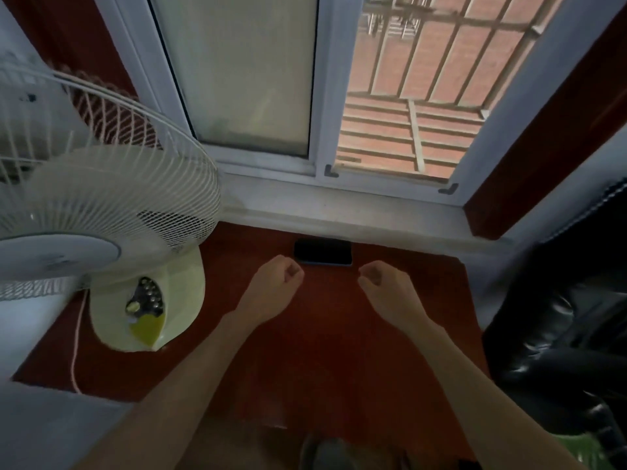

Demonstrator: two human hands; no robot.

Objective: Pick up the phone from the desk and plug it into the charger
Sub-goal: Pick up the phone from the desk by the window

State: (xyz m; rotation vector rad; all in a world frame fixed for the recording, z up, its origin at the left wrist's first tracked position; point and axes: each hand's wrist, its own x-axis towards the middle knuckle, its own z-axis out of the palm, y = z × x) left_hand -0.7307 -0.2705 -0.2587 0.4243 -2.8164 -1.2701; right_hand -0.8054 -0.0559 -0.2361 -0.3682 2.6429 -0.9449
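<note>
Phone (pixel 322 251): lay flat at twelve o'clock on the red surface (pixel 339 351), against the sill.
Left hand (pixel 276 286): grip loosely curled, empty, just short of it.
Right hand (pixel 385 288): likewise.
Risk: thin, flush edge might slip; no charger visible.

white fan (pixel 101 212), window (pixel 305 79), perhaps black chair (pixel 559 334)
</note>
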